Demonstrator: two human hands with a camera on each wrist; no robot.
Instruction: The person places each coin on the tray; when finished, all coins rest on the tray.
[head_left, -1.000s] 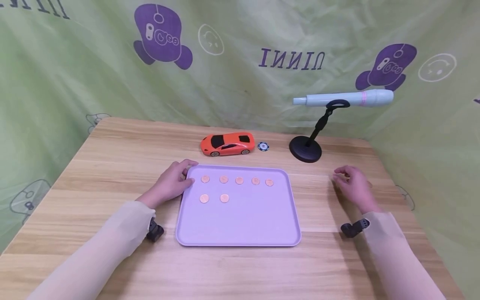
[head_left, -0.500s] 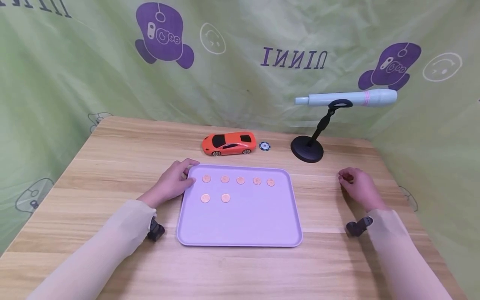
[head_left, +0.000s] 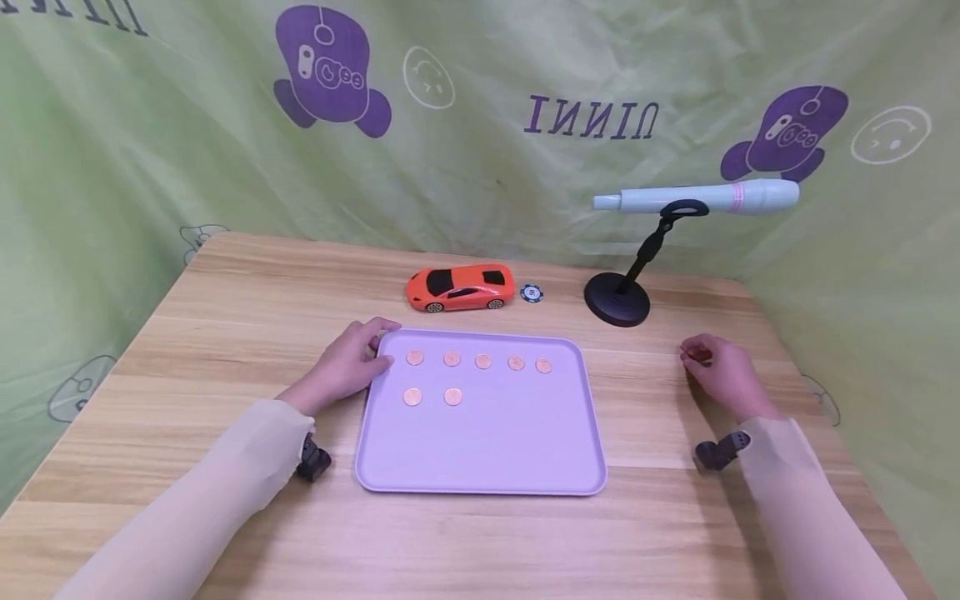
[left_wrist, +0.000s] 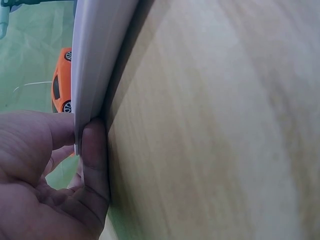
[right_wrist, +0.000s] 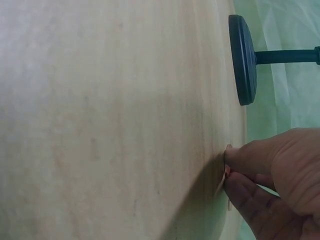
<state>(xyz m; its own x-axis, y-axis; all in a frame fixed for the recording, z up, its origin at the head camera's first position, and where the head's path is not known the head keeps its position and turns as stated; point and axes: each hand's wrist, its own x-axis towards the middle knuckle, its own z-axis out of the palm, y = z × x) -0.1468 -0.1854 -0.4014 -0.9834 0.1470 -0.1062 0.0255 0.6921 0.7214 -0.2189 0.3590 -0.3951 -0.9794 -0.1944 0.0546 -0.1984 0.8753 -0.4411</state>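
Observation:
A lilac tray (head_left: 480, 450) lies on the wooden table. Several copper coins (head_left: 483, 361) form its back row, and two more, one of them the front-row coin (head_left: 453, 397), lie before them. My left hand (head_left: 347, 364) grips the tray's left rim near the back corner; in the left wrist view its thumb and fingers hold the tray edge (left_wrist: 95, 65) from both sides. Right of the tray, my right hand (head_left: 720, 379) is low over the table. In the right wrist view its thumb and fingertips pinch a small copper coin (right_wrist: 227, 172), mostly hidden, at the tabletop.
An orange toy car (head_left: 461, 288) and a blue-white poker chip (head_left: 532, 293) sit behind the tray. A light blue microphone (head_left: 705, 198) rests on a black stand (head_left: 617, 299) at the back right. A green printed curtain (head_left: 480, 192) hangs behind the table.
My right hand has shifted slightly to the right, its fingertips drawing together near the tabletop. The left hand keeps its hold on the tray. The whole head view has drifted a little.

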